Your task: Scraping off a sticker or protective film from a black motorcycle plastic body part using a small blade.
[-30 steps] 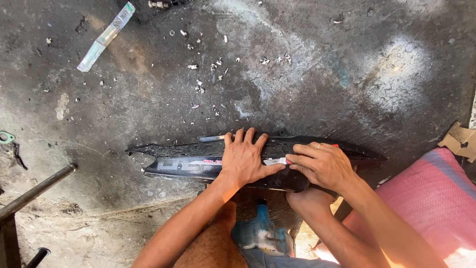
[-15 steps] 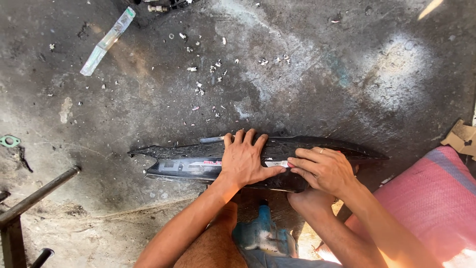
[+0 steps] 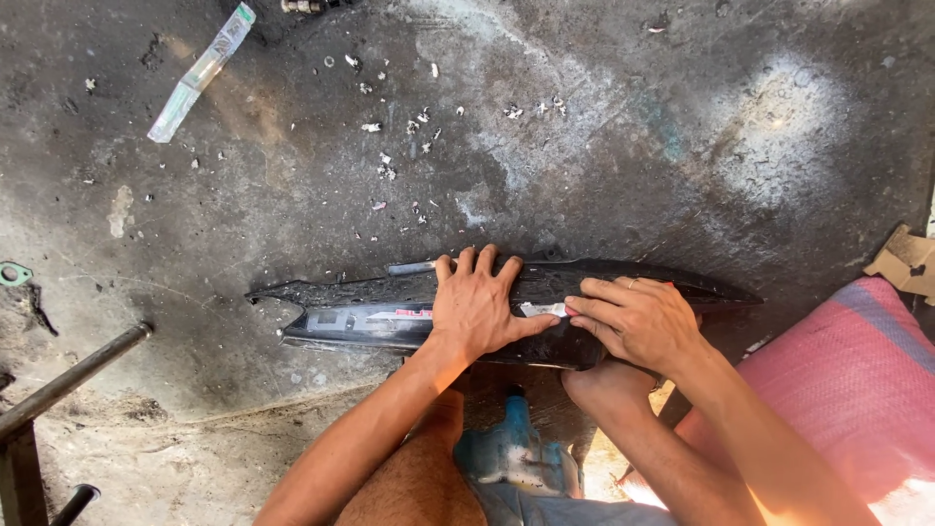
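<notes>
On a stained, debris-flecked concrete floor (image 3: 604, 146), the long black fairing panel (image 3: 360, 312) lies crosswise, left hand (image 3: 477, 302) pressed flat open, right hand (image 3: 638, 319) pinching its sticker (image 3: 542, 309).

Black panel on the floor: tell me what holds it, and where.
The left hand presses flat on the black panel at its middle; the right hand fingertips pinch a white sticker strip on it.

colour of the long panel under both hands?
Glossy black panel, with a red and white sticker; head view.

Single head view, steep downward, close over floor (image 3: 682, 146).
</notes>
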